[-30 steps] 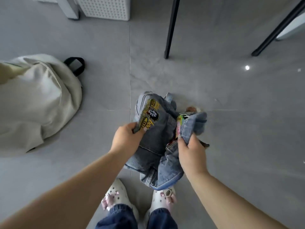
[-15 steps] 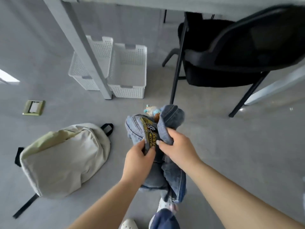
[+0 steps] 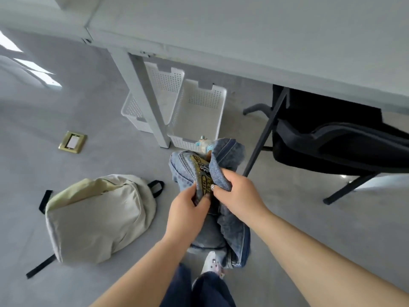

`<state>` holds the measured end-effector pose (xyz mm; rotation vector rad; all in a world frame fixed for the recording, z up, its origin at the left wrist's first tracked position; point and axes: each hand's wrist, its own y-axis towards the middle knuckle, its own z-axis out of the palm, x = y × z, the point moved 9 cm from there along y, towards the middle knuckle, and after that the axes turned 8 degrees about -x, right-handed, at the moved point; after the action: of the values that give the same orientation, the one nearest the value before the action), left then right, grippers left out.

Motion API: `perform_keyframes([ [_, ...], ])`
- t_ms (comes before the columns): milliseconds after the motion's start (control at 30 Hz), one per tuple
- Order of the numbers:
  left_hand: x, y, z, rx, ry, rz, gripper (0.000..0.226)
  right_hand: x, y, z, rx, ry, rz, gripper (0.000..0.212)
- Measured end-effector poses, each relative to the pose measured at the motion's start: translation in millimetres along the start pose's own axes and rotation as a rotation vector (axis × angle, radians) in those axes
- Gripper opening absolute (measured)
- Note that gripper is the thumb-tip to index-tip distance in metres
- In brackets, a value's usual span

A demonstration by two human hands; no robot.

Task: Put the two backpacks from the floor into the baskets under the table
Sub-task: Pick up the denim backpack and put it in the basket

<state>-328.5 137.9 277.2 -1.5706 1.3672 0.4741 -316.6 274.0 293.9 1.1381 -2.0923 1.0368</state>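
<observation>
Clutching denim backpack (image 3: 186, 171) before baskets (image 3: 199, 111).

Grey floor (image 3: 88, 284) carries a cream backpack (image 3: 97, 218), two white baskets (image 3: 199, 111), a chair (image 3: 332, 151), and a brass plate (image 3: 72, 142).

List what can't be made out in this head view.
- Left basket: the table leg hides part of it.
- Denim backpack: its middle is hidden by the left hand and right hand.
- Small charm on top: too small to identify.
- Chair: cut off by the right edge.
</observation>
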Motion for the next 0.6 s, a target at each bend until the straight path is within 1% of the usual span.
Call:
perform_keyframes([
  [167, -18.9, 40.6, -15.7, -0.039, -0.011, 0.003, 0.008, 31.3, 39.9, 0.0, 0.023, 0.01, -0.025, 0.031],
  [333, -43.3, 84.1, -19.7, -0.003, 0.018, 0.069, 0.009, 54.3, 82.9, 5.7, 0.026, 0.046, -0.067, 0.027],
  [467, -45.6, 129.2, -16.9, -0.009, 0.152, 0.133, 0.016, 50.7, 124.1, 17.8, 0.054, 0.118, -0.103, 0.014],
  [600, -43.0, 167.2, -7.1, -0.043, 0.1, 0.173, 0.018, 40.2, 166.1, 25.3, 0.066, 0.209, -0.118, 0.011],
])
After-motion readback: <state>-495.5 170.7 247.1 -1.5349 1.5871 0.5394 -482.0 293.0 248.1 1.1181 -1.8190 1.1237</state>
